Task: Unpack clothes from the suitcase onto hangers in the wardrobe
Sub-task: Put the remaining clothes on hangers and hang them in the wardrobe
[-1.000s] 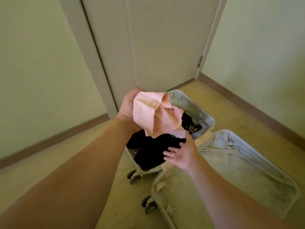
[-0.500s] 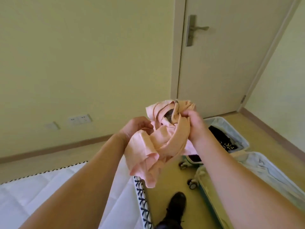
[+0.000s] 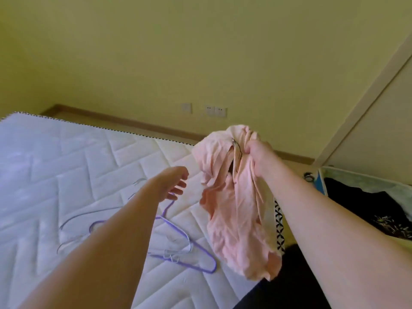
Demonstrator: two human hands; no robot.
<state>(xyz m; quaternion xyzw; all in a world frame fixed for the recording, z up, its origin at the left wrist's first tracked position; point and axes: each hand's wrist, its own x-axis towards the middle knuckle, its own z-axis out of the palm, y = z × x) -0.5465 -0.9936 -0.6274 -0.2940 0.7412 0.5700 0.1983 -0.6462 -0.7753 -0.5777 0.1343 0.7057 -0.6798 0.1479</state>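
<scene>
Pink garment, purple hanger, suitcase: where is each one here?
pink garment point(image 3: 236, 210), head view, middle of the hanging cloth.
purple hanger point(image 3: 201, 248), head view, its right sloping arm on the mattress.
suitcase point(image 3: 365, 178), head view, its pale lining above the black clothes.

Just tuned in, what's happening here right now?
A person is unpacking. The right hand grips a bunched pink garment held up in the air. The left hand reaches down over the mattress, fingers loosely curled at the hook of a purple hanger lying there among other hangers; no firm grip shows. The open suitcase, dark clothes inside, sits at right.
</scene>
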